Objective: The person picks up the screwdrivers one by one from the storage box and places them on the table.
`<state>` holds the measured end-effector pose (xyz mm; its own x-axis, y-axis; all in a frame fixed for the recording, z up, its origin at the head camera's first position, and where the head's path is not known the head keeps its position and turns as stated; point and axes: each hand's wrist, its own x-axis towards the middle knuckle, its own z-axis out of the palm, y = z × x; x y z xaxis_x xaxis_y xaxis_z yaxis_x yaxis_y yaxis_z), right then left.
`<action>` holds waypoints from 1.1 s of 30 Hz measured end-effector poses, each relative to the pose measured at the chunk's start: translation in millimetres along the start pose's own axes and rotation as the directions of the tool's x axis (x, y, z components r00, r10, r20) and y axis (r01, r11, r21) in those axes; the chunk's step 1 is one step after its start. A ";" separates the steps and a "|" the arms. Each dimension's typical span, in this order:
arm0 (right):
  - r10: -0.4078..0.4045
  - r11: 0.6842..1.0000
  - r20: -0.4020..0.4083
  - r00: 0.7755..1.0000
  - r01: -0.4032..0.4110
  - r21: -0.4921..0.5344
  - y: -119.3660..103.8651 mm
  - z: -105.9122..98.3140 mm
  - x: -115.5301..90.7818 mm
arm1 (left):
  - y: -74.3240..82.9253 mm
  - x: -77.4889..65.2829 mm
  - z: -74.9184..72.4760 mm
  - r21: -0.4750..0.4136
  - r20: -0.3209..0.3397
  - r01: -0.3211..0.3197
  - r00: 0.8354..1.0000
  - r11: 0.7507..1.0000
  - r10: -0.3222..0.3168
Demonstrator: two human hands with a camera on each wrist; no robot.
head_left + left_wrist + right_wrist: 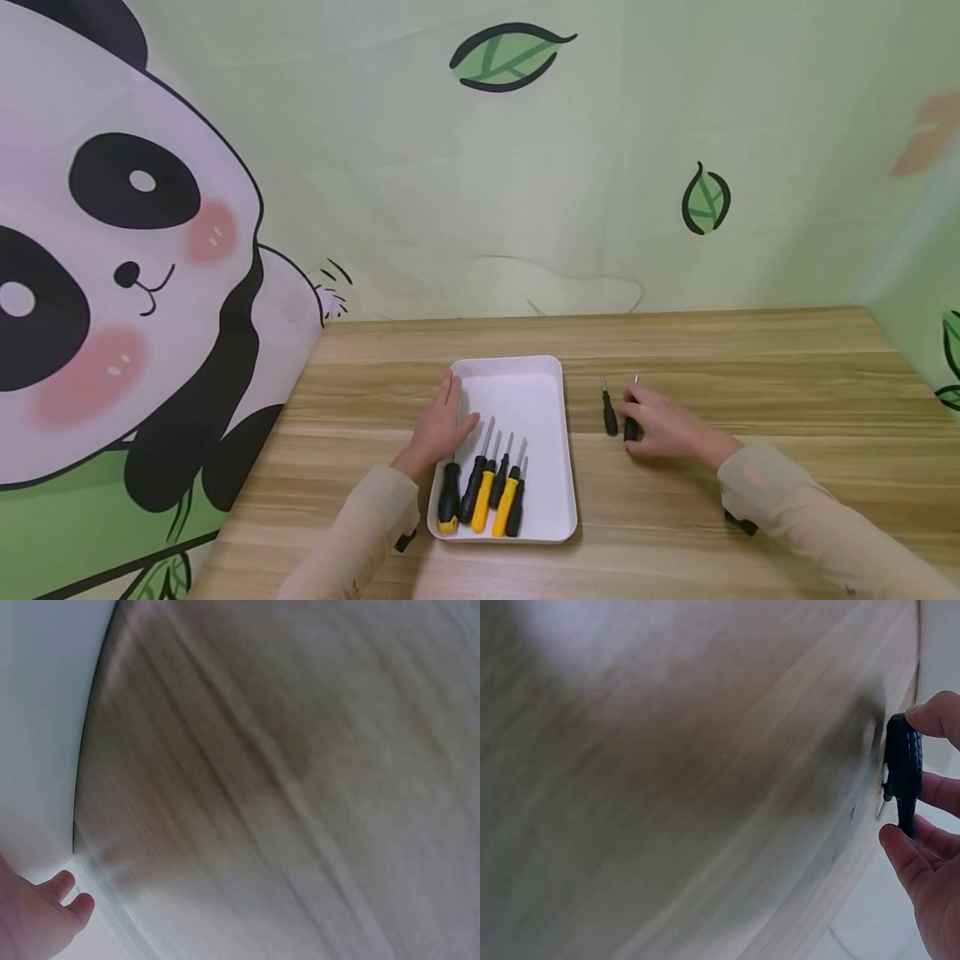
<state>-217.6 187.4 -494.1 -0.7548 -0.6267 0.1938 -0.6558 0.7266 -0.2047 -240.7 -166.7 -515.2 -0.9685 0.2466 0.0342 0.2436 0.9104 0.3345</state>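
My right hand pinches the black handle of a small screwdriver between thumb and fingers; its metal tip points toward the wall in the head view. Just left of it, a second small black screwdriver lies on the table. My left hand rests along the left rim of a white tray, fingers straight and thumb reaching over the inside. Lying side by side in the tray's near part are several screwdrivers, among them a yellow-handled screwdriver and a thick black one with a yellow end.
The wood-grain table runs back to a pale green wall cloth printed with a panda and leaves. The tray's raised rim stands between its screwdrivers and the two at the right.
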 end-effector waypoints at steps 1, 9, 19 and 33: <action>-0.002 1.000 0.003 1.000 0.002 -0.004 0.8 0.2 0.3 | 0.0 0.2 -0.4 0.001 0.001 0.002 1.000 1.000 -0.002; -0.001 1.000 0.027 1.000 0.001 -0.018 7.0 2.3 4.6 | 1.4 0.3 -1.6 -0.004 0.007 0.013 1.000 1.000 -0.013; 0.070 0.997 0.117 0.991 -0.071 0.009 11.4 0.6 6.3 | -0.4 1.5 1.8 0.010 0.000 0.003 1.000 1.000 -0.003; 0.072 0.996 0.120 0.990 -0.079 0.052 16.4 3.5 6.9 | 0.5 2.6 0.0 0.005 -0.005 -0.002 1.000 1.000 0.002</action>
<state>-233.6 194.0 -499.4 -0.7961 -0.6020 0.0625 -0.5942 0.7579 -0.2693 -243.1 -165.5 -514.9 -0.9682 0.2472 0.0395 0.2462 0.9114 0.3297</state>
